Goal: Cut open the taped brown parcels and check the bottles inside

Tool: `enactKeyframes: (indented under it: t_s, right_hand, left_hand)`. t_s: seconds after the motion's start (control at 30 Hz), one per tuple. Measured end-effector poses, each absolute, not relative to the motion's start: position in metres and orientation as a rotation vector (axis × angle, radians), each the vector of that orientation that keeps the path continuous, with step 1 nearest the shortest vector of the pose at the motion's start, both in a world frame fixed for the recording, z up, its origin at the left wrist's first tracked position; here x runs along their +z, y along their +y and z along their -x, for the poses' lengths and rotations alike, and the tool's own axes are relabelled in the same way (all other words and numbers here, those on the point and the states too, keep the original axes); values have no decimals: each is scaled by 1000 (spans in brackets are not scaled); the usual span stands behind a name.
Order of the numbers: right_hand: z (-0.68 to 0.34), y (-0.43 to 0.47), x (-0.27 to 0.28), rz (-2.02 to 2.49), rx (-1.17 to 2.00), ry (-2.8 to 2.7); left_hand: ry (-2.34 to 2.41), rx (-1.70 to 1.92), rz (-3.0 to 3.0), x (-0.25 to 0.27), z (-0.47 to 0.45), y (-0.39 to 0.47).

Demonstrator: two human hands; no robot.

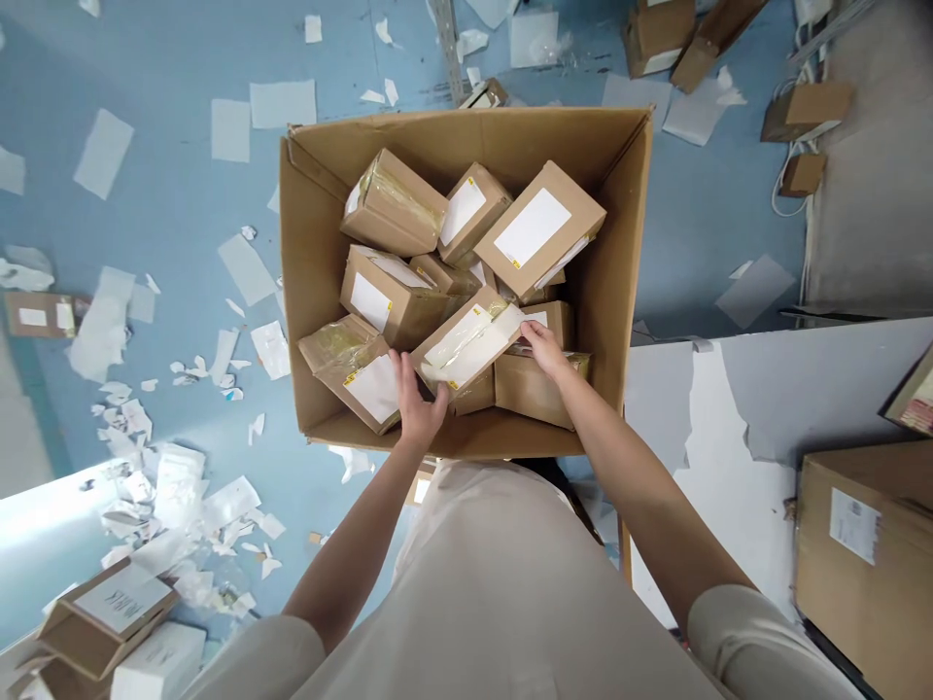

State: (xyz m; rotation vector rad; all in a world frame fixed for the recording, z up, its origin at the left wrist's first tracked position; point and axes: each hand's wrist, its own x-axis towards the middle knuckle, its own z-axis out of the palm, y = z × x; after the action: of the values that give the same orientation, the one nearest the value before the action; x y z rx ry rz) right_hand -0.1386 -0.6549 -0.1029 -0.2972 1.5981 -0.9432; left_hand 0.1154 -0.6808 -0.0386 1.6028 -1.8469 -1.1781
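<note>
Pale beige top [502, 574], short creased sleeves [743, 632] — bare forearms [357, 540], bare left hand [421, 413], bare right hand [544, 348]

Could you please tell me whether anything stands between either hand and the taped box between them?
Nothing visible does: the right hand is at the right end of the taped box, the left hand at its near left corner.
</note>
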Motion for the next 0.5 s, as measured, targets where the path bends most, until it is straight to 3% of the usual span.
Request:
enactKeyframes:
  t_s: [0.1,0.3,0.4,0.5]
  right_hand:
    - [139,-649,-96,274,-913,1578]
    - [142,-650,-87,233,-835,1520]
    - [140,-654,-87,406,-798,1609]
    - [137,-656,-90,542,-825,1681]
  left_hand:
    - [-2363,-933,-1378,-25,-116,-694]
    - [-2886,-1021,-888,10,-157,-703]
    - [-2896,-1007,-1179,17,-176,-696]
    - [-2526,-1074,-1713,9,-170,-691]
